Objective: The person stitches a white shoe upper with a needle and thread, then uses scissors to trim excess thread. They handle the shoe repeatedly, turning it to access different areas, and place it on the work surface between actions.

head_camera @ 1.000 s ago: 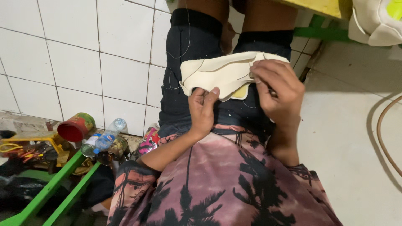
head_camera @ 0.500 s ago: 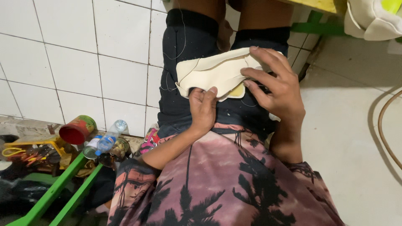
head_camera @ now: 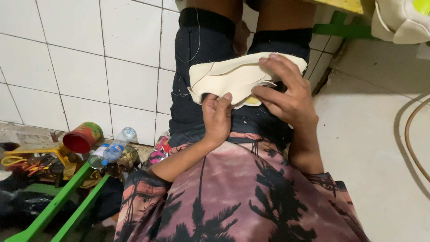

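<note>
A: Where does the cream piece lie, and how do your hands meet it?

B: The cream leather-like piece point(head_camera: 228, 76), made of layered flat cut-outs, rests across your lap on the dark shorts point(head_camera: 201, 103), just above the hem of your palm-print shirt point(head_camera: 242, 192). Your left hand point(head_camera: 217, 118) comes up from below; its thumb and fingertips pinch the lower edge of the piece near its middle. Your right hand point(head_camera: 286, 96) lies on top of the piece's right half, fingers spread and pressing down, with the fingertips reaching toward the upper edge.

A: Is anything showing between the layers?

B: A small yellow patch point(head_camera: 252, 101) peeks out under the lower edge, just beside your right thumb. Whether it is a separate part, you cannot tell.

A: What surrounds you?

B: To your left, the white tiled wall point(head_camera: 89, 67). Below it, on the floor: a red tin can point(head_camera: 82, 137) lying on its side, a clear plastic bottle point(head_camera: 115, 148) near it, and green bars point(head_camera: 58, 201) running diagonally. To your right, a pale floor point(head_camera: 380, 143) with a thin curved hose point(head_camera: 410, 139).
</note>
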